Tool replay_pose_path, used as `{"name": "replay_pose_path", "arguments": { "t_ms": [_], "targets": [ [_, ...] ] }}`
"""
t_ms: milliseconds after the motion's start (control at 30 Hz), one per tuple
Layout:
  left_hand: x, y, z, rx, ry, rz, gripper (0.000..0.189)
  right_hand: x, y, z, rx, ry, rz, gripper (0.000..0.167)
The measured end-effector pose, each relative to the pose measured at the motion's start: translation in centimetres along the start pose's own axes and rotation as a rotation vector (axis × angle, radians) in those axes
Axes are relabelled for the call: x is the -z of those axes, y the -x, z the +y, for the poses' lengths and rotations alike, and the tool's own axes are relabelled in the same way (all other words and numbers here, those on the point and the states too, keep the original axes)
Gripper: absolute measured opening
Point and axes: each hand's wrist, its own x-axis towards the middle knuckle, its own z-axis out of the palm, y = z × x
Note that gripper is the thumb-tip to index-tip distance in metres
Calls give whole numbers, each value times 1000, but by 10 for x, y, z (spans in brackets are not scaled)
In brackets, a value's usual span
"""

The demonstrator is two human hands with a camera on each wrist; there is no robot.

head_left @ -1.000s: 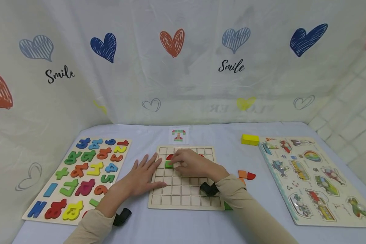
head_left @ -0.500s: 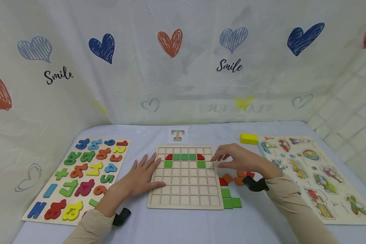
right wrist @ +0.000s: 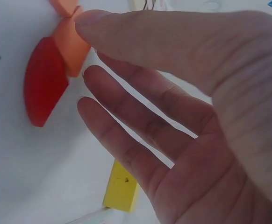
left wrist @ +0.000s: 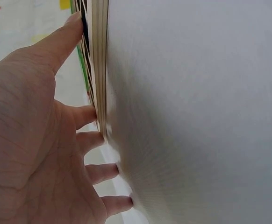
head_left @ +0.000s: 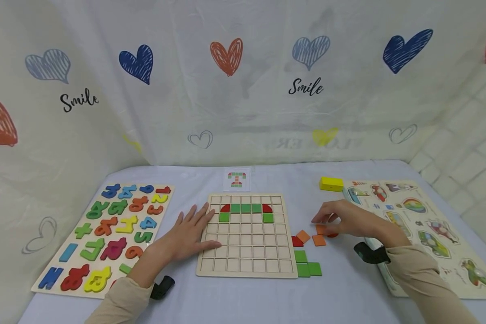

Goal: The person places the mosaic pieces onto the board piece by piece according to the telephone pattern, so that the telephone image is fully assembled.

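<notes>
A wooden grid board (head_left: 246,252) lies on the table. Along its upper rows, green square tiles (head_left: 246,208) form a bar with a red rounded tile (head_left: 267,209) at either end, and one green square sits under each red one. My left hand (head_left: 190,236) rests spread at the board's left edge, thumb and fingertips at the rim. To the right of the board, my right hand (head_left: 350,220) hovers over loose pieces with fingers relaxed. Its thumb overlaps an orange square tile (right wrist: 73,44) in the right wrist view, beside a red rounded tile (right wrist: 45,81).
More orange tiles (head_left: 319,240) and green tiles (head_left: 303,270) lie right of the board. A pattern card (head_left: 237,180) stands behind it. A letter-and-number board (head_left: 74,216) is at left; a picture puzzle board (head_left: 405,270) and yellow block (head_left: 331,184) are at right.
My right hand has moved off the grid board, rightward to the loose orange and red tiles, uncovering the tiles on the grid. My left hand has stayed at the board's edge.
</notes>
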Motion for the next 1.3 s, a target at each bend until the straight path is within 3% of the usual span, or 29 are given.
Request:
{"name": "replay_pose_path", "arguments": {
  "t_ms": [800,1300],
  "targets": [
    [-4,-4,-3,9,-20,-2,99,-6,-3,13,-34,-61,9,23],
    [-3,-3,-3,10,-16,-4,99,-6,-2,15,20,-160,38,15]
  ]
}}
